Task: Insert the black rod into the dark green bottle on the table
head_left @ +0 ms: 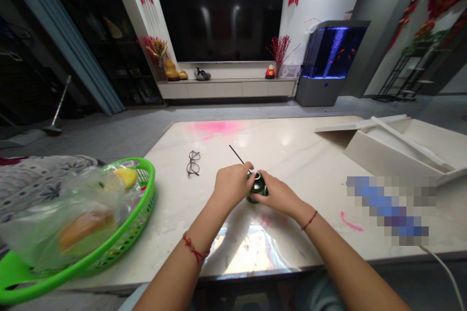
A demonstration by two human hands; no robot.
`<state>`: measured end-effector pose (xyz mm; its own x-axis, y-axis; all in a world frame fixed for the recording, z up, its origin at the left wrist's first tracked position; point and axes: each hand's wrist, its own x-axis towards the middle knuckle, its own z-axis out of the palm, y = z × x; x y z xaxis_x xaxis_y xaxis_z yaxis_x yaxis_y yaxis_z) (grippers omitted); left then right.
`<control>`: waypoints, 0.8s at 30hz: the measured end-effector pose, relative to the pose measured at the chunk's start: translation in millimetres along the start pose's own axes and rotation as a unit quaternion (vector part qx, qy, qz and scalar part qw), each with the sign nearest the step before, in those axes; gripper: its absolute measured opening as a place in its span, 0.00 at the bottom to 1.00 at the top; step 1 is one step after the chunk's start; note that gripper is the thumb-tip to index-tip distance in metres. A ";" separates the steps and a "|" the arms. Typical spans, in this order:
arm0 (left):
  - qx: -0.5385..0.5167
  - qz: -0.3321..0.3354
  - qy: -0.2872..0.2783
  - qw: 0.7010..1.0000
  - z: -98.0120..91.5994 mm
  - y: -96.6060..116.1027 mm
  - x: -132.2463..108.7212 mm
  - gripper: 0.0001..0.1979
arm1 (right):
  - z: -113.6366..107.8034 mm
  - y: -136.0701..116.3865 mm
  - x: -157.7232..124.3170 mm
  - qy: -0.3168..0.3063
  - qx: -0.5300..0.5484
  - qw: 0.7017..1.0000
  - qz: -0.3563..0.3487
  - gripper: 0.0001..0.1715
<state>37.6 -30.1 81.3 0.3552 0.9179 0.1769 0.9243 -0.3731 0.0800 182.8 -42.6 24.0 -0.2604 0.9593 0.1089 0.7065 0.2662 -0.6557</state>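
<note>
A small, round, dark green glossy bottle (258, 185) with a pale ring at its mouth stands on the white table. My right hand (280, 194) is closed around its right side, thumb and fingers against it. My left hand (232, 183) is closed in a pinch at the bottle's upper left. From its fingertips a thin black stick (236, 154) slants up to the left, its lower end near the bottle's mouth. The fingers partly hide the bottle and where the stick ends.
A pair of glasses (193, 163) lies left of my hands. On the left is a green basket (148, 209) with bagged food. A white open box (392, 151) stands at the right, near a blurred-out blue item (386, 209). Pink stains (219, 128) mark the table (292, 155).
</note>
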 end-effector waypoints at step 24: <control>-0.061 -0.041 0.184 0.980 -34.0 -11.5 -8.3 0.13 | -0.1 5.4 1.2 0.000 0.000 1.000 -0.005 0.39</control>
<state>19.3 -38.0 112.3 0.1847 0.8434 0.5046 0.9166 -0.3330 0.2211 186.3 -40.0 20.6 -0.2672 0.9567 0.1158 0.7039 0.2759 -0.6545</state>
